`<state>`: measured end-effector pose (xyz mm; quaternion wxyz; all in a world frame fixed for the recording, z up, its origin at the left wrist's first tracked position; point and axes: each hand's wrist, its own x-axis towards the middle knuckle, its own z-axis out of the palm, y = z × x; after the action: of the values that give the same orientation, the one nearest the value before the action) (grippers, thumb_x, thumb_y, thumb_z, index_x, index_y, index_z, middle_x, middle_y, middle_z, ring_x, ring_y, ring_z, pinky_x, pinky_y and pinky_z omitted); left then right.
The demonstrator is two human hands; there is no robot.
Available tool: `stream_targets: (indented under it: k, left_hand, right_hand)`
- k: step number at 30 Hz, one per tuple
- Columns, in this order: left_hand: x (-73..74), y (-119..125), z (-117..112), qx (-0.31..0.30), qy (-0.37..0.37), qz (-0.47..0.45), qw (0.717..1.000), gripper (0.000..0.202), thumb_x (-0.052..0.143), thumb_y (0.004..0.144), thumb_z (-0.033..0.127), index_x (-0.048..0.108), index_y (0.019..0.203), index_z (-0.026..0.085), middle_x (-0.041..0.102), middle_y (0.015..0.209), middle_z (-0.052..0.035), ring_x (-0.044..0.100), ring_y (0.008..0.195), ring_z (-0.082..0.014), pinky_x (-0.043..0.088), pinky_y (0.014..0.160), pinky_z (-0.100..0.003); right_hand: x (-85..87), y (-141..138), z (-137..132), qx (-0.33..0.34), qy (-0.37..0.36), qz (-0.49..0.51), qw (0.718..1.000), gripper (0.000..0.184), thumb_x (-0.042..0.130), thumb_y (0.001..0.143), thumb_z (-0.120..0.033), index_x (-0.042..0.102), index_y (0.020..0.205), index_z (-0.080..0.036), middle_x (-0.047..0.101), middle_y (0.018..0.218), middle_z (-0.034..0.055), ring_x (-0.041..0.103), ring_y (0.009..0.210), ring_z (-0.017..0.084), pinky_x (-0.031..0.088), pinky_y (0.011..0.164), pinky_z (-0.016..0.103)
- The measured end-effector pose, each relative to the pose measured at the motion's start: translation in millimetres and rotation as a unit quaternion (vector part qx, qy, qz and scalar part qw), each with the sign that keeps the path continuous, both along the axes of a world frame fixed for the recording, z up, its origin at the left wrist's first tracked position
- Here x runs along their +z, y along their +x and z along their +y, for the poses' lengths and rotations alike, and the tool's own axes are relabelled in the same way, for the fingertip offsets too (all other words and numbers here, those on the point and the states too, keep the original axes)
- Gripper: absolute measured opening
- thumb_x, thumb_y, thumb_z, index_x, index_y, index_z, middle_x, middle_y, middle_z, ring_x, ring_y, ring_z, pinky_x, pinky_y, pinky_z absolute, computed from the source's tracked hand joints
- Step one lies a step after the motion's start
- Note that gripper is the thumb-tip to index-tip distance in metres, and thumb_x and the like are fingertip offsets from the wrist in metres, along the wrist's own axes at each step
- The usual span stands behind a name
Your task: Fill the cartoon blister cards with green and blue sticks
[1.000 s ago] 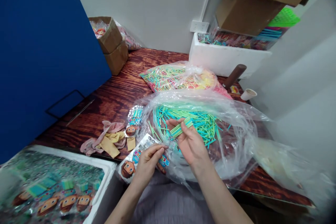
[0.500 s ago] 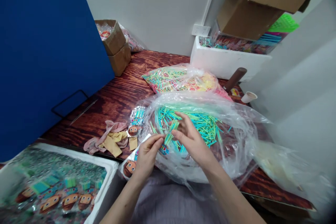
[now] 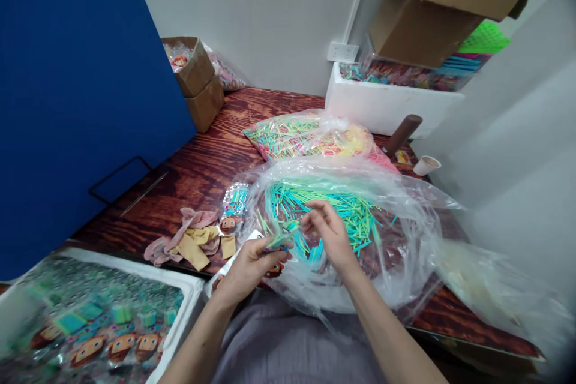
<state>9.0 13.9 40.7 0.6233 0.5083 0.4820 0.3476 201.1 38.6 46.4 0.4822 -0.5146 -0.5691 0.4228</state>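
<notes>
My left hand point(image 3: 249, 267) is closed on a small clear packet point(image 3: 275, 270) printed with a cartoon face. Green and blue sticks show at the packet's upper end, partly blurred. My right hand point(image 3: 330, 231) is just right of the packet, its fingers loosely bent and apart, with nothing visible in them. Below both hands, a heap of thin green and blue sticks point(image 3: 355, 216) lies in a large opened clear plastic bag point(image 3: 396, 276). Left of that bag lies a filled packet point(image 3: 234, 204) with the same kind of print.
A white foam box point(image 3: 193, 288) at the lower left holds several filled packets. Finger cots or glove scraps point(image 3: 193, 246) lie near the table edge. Behind is a tied bag of coloured sticks point(image 3: 297, 135). A paper cup point(image 3: 426, 165) and brown cylinder point(image 3: 402, 135) stand right.
The bundle of sticks, upright between both hands before, is now lower and in the packet at my left hand. My right hand has let go and moved slightly right.
</notes>
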Motion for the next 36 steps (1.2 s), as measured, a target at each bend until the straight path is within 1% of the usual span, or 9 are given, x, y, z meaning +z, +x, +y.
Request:
stream_targets:
  k: [2,5,11,14,16,20,25,31,36]
  left_hand:
    - [-3.5,1,-3,0.02,-0.011,-0.006,1.0,0.025,0.072,0.074,0.039,0.078,0.089,0.02,0.074,0.078,-0.0041,0.063,0.061,-0.0161,0.048,0.052,-0.024]
    - [-9.2,2,-8,0.032,-0.013,-0.002,0.999,0.025,0.071,0.074,0.038,0.077,0.09,0.02,0.074,0.078,-0.0033,0.062,0.06,-0.015,0.048,0.053,-0.023]
    - [-19.0,5,-15,0.027,0.035,0.004,0.999,0.019,0.069,0.076,0.034,0.078,0.084,0.019,0.073,0.075,-0.0034,0.063,0.068,-0.0168,0.05,0.064,-0.025]
    - [-21.9,4,-17,0.025,0.041,0.008,0.999,0.018,0.069,0.077,0.033,0.078,0.082,0.019,0.074,0.077,-0.0037,0.064,0.07,-0.0176,0.05,0.064,-0.025]
    - [-24.2,3,-19,0.022,0.043,0.015,0.999,0.016,0.07,0.077,0.033,0.077,0.079,0.019,0.073,0.074,-0.0033,0.063,0.069,-0.0172,0.05,0.062,-0.025]
    - [-29.1,3,-20,0.001,0.012,0.004,1.0,0.018,0.068,0.078,0.034,0.076,0.082,0.018,0.073,0.076,-0.0036,0.062,0.068,-0.0166,0.051,0.061,-0.025]
    - [-33.3,8,-19,-0.03,0.011,0.009,0.999,0.022,0.066,0.08,0.034,0.076,0.088,0.016,0.075,0.082,-0.0056,0.064,0.071,-0.0167,0.051,0.064,-0.025]
    - [-36.2,8,-22,-0.038,0.021,0.017,0.999,0.021,0.067,0.08,0.033,0.076,0.089,0.017,0.075,0.081,-0.0035,0.063,0.069,-0.015,0.049,0.064,-0.024]
    - [-37.2,9,-23,-0.033,0.029,0.014,0.999,0.015,0.067,0.079,0.029,0.073,0.078,0.015,0.073,0.073,-0.0019,0.061,0.065,-0.0141,0.047,0.064,-0.024]
  right_hand:
    - [-35.7,2,5,0.005,-0.007,-0.209,0.978,0.012,0.049,0.09,-0.02,0.059,0.097,-0.021,0.065,0.085,0.0038,0.062,0.08,0.02,0.047,0.073,0.03]
    - [-66.5,-3,7,0.024,-0.009,-0.455,0.89,0.026,0.043,0.086,-0.004,0.06,0.101,-0.017,0.065,0.106,0.0124,0.06,0.099,0.025,0.044,0.083,0.033]
    - [-57.1,-11,10,0.073,-0.059,-0.565,0.819,0.04,0.04,0.084,0.002,0.056,0.116,-0.014,0.065,0.112,0.015,0.062,0.102,0.026,0.042,0.08,0.033]
    - [-46.2,0,13,0.057,-0.069,-0.537,0.839,0.044,0.042,0.081,0.002,0.058,0.118,-0.018,0.066,0.107,0.0125,0.062,0.097,0.024,0.041,0.077,0.031]
    - [-34.2,9,13,0.023,-0.046,-0.454,0.89,0.043,0.044,0.079,-0.001,0.061,0.114,-0.019,0.065,0.099,0.0093,0.062,0.09,0.023,0.042,0.075,0.031]
    - [13.2,15,3,-0.039,0.021,-0.109,0.993,0.022,0.053,0.081,-0.015,0.062,0.101,-0.02,0.058,0.08,0.0011,0.056,0.069,0.017,0.045,0.062,0.027]
    - [69.6,-9,-25,-0.116,0.144,0.066,0.981,0.022,0.062,0.087,-0.019,0.061,0.109,-0.025,0.063,0.094,0.0014,0.061,0.084,0.015,0.051,0.073,0.027]
    - [53.7,-26,-37,-0.096,0.14,0.09,0.981,0.02,0.061,0.09,-0.017,0.057,0.107,-0.026,0.064,0.098,0.001,0.063,0.088,0.015,0.051,0.079,0.029]
    - [39.9,-26,-35,-0.037,0.118,-0.013,0.992,0.009,0.06,0.09,-0.017,0.061,0.096,-0.024,0.064,0.09,-0.0002,0.061,0.086,0.016,0.047,0.08,0.03]
